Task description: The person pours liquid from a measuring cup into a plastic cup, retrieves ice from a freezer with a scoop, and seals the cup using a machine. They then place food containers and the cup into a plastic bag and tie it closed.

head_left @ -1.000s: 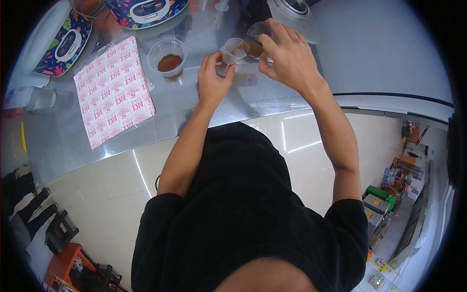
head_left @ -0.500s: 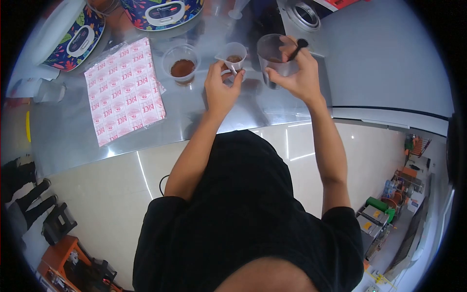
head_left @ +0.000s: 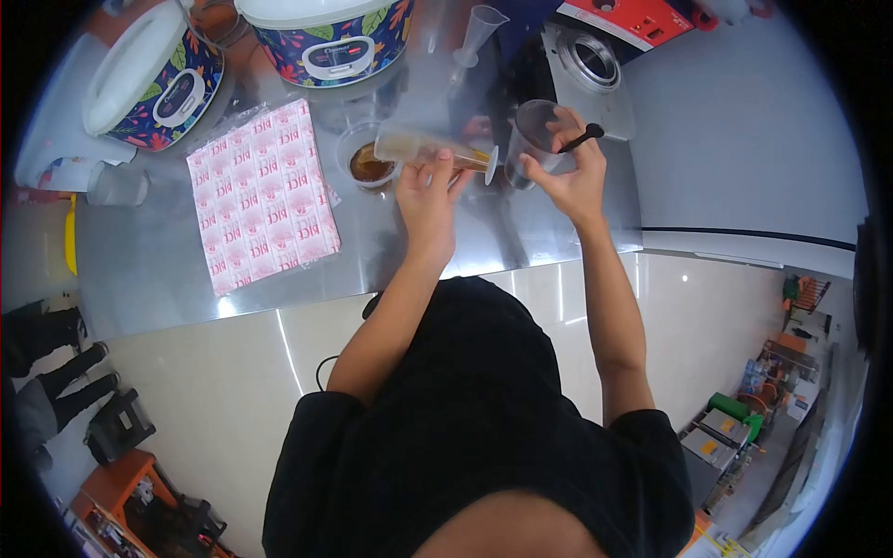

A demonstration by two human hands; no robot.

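Tilted nearly onto its side, a clear footed measuring cylinder [head_left: 419, 147] is in my left hand [head_left: 430, 200], its mouth pointing left over a clear plastic tub [head_left: 343, 149]. Brown liquid [head_left: 369, 168] lies in the bottom of that tub, and some amber liquid shows inside the cylinder near its foot. My right hand [head_left: 579, 179] is wrapped around a tall clear plastic cup [head_left: 533, 130], held upright just right of the cylinder's foot. A black handle-like piece [head_left: 584, 138] sticks out by the right fingers; its other end is hidden.
Left of the tub lies a packet printed with red lettering [head_left: 265, 200]. Two patterned rice-cooker-like appliances [head_left: 330, 56] stand at the back. Another footed cylinder [head_left: 477, 35] and a metal device with a round opening [head_left: 586, 60] stand behind my hands. A grey panel borders the right side.
My left hand has tipped the measuring cylinder from upright to nearly horizontal, its mouth now over the tub. My right hand still holds the cup. The camera view has shifted slightly.
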